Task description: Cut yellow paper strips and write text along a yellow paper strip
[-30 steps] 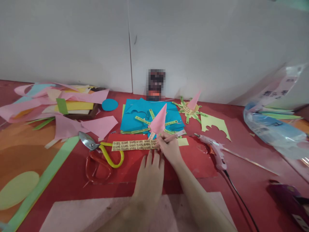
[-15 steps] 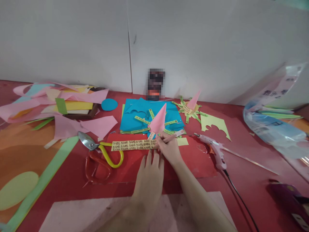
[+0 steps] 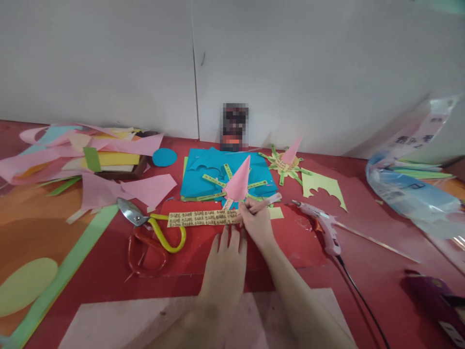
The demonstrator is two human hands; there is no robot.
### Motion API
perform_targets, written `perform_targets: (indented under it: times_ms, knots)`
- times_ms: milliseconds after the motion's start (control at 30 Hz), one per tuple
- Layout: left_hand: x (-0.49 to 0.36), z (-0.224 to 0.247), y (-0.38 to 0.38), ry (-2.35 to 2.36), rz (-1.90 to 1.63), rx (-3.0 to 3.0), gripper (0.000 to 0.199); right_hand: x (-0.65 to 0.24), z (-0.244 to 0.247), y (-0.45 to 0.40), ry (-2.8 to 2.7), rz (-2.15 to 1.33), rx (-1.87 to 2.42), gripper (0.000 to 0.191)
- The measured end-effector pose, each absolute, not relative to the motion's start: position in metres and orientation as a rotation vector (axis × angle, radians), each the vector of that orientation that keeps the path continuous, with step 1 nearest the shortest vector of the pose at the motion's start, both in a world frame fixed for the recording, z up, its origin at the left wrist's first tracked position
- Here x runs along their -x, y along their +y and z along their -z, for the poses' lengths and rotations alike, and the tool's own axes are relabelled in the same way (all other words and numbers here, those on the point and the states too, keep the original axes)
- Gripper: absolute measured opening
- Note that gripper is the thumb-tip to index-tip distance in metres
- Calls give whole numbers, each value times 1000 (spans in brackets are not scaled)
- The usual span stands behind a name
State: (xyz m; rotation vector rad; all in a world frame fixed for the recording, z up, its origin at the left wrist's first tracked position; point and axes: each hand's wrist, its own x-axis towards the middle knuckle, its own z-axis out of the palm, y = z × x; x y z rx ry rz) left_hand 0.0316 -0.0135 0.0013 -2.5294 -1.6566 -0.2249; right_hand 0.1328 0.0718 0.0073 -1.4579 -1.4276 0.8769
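Note:
A pale yellow paper strip [image 3: 199,219] lies across red paper [image 3: 203,249], with rows of dark handwriting on its left part. My left hand [image 3: 228,257] rests flat, fingers stretched out, its fingertips at the strip's lower edge. Closed round a pen [image 3: 267,202], my right hand [image 3: 256,223] is on the strip just right of the writing; the pen's tip is hidden by the fingers. Right behind the hands stands a pink paper cone [image 3: 238,182] with written green strips [image 3: 213,181] spreading from its base, on blue paper [image 3: 192,179].
Scissors [image 3: 154,232] with red and yellow handles lie left of my hands. A pink glue gun [image 3: 323,223] with a cord lies right. Behind it are a second cone piece [image 3: 286,165] and a cut yellow sheet [image 3: 323,189]. Paper scraps [image 3: 109,145] are heaped left; a plastic bag [image 3: 399,184] is far right.
My right hand and the pen have shifted slightly right along the strip, and a little more writing shows beside the fingers. The left hand has stayed in place.

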Motion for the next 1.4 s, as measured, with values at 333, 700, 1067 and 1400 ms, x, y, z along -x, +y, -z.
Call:
perform_targets:
  times_ms: [333, 700, 1067, 1400]
  knots:
    - [-30, 0, -13, -1641, 230, 2524, 37, -131, -6, 71, -1436, -919, 1463, 29]
    - [-31, -1, -13, -1654, 229, 2517, 38, -132, -6, 71, -1449, -825, 1465, 29]
    - [-31, -1, -13, -1651, 229, 2519, 37, -132, -8, 71, -1440, -885, 1471, 29]
    - [-31, -1, -14, -1651, 221, 2540, 37, -131, -9, 70, -1460, -853, 1470, 30]
